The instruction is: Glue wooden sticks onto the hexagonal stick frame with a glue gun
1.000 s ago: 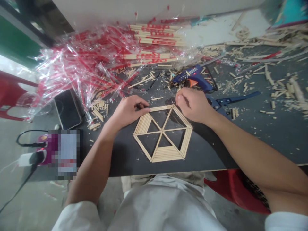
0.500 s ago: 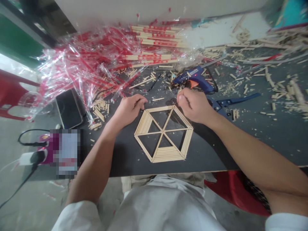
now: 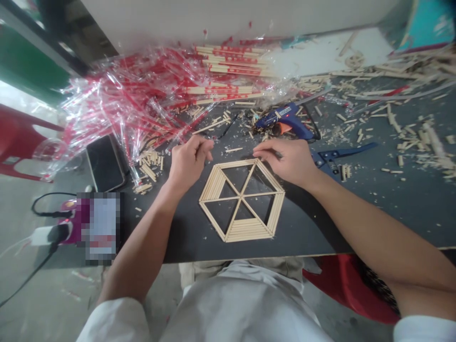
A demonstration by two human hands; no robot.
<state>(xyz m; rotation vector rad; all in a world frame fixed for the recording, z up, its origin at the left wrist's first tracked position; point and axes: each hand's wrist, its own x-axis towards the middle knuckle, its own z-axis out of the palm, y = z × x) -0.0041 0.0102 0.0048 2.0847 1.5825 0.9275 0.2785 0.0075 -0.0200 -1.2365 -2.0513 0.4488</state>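
Wooden hexagon: you have a flat hexagonal frame of wooden sticks [image 3: 241,196] lying on the dark surface [image 3: 313,228], near its front edge and between your forearms. Six thin spokes meet at its centre.

Infill: parallel rows of sticks [image 3: 247,231] pack the bottom section, and similar rows fill the outer part of the upper-left section. The other sections stand mostly open, with the surface showing through.

Left hand: your left hand [image 3: 188,162] hovers just beyond the frame's upper-left corner, not touching it. Its fingers are bunched, and you cannot tell whether they pinch anything small.

Right hand: your right hand [image 3: 285,161] lies relaxed just past the frame's top right edge, fingers extended towards the top edge. It grasps nothing visible.

Within reach: a single loose stick [image 3: 234,149] lies just above the frame. A pile of short cut sticks [image 3: 149,171] sits to your left, and a blue glue gun [image 3: 285,116] and blue-handled pliers [image 3: 329,159] lie to your right.

Farther out: wrapped wooden chopsticks [image 3: 228,90] and torn clear wrappers with red print [image 3: 121,95] heap across the back of the surface, with a phone [image 3: 105,164] at the left.
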